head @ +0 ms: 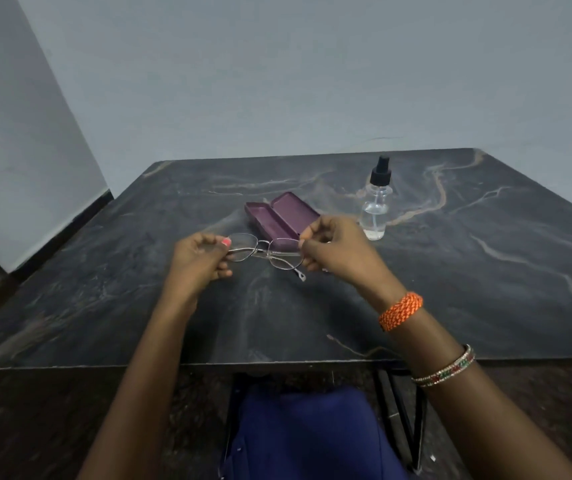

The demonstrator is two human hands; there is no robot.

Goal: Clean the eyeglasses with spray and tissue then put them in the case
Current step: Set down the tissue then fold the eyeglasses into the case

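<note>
The eyeglasses (266,250) are hanging just above the middle of the dark marbled table (485,289), their thin silvery metal frame lying roughly level, with clear lenses. One folded temple tip is sticking out toward the table's near edge, below the right lens. The case (279,216) is lying open on the table just behind them, toward the far edge; it is purple, with both halves facing up and its long axis running diagonally. The spray bottle (376,206) is standing upright to the right of the case, nearer the far right corner, clear with a black pump top and holding a little clear liquid.
</note>
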